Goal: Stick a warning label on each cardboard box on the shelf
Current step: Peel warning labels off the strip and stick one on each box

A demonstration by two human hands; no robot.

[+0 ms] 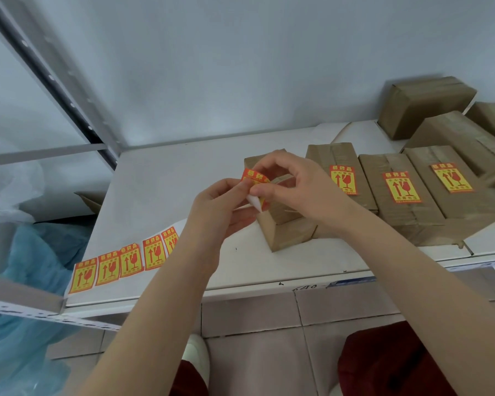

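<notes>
While both hands [217,204] [295,187] pinch the label [255,178], fingers [262,191] cover most of it.

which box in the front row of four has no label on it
The leftmost box, behind the left hand and right hand: its visible faces are bare brown, while the three boxes right of it each carry a red-and-yellow label.

The shelf [160,178] is white. At its front left corner the strip of labels [126,260] is orange-red with yellow panels bearing red arrows and a red glass. The cardboard boxes [406,221] toward its right edge are plain brown. The curled label [253,178] shows a white backing.
</notes>
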